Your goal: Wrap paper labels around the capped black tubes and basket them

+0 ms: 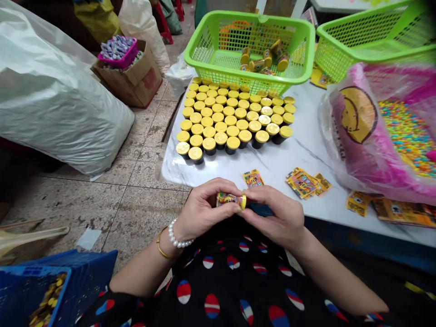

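A small bottle with a yellow cap and a colourful printed label lies sideways between my hands, just off the table's front edge. My left hand is closed around its labelled body. At the cap end, the thumb and fingers of my right hand pinch close and touch the yellow cap; the fingertips are partly hidden. Beyond my hands, several rows of dark bottles with yellow caps stand upright, packed together. A printed label lies flat just past my right fingers, and a stack of similar labels sits to its right.
A green basket with some labelled bottles stands behind the rows; another green basket is at the right. A pink plastic-lined container holds coloured candies. Blue crates sit low left. A large white sack stands left on the floor.
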A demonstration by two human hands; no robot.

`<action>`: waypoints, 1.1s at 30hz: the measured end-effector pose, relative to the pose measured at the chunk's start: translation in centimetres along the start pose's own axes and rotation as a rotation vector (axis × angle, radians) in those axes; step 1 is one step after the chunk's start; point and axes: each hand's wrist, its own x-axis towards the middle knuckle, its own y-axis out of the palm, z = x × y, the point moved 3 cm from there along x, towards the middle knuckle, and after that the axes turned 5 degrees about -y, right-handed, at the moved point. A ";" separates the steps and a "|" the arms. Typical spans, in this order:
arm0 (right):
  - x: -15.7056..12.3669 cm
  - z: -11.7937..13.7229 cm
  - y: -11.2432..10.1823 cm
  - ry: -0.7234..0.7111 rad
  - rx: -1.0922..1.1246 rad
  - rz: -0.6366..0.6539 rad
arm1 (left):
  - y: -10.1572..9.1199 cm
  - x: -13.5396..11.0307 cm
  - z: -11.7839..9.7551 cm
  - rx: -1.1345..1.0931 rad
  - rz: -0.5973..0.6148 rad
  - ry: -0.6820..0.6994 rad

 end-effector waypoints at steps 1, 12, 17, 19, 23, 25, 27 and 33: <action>0.0 -0.2 0.1 0.072 0.057 0.006 | 0.1 0.1 -0.1 0.058 0.007 0.020; 0.4 -0.1 -0.7 -0.071 -0.029 -0.043 | -0.3 0.1 0.9 -0.134 0.014 -0.284; 0.0 -0.1 -0.6 0.117 0.004 -0.062 | 0.1 -0.1 0.5 -0.011 -0.028 -0.136; -0.3 -0.1 -0.4 0.167 0.016 -0.048 | 0.1 -0.2 0.6 0.039 -0.025 -0.100; -0.7 0.0 -0.2 0.024 -0.013 -0.055 | 0.1 -0.2 0.7 0.037 0.028 -0.063; -0.9 0.0 -0.2 0.004 0.021 -0.069 | 0.0 -0.2 0.6 0.043 0.041 -0.027; -1.0 -0.3 0.0 0.150 0.144 -0.069 | -0.1 -0.2 0.4 0.122 0.039 0.043; -1.4 -0.4 1.0 0.581 0.566 -0.026 | -0.1 -0.6 0.4 0.229 0.079 0.172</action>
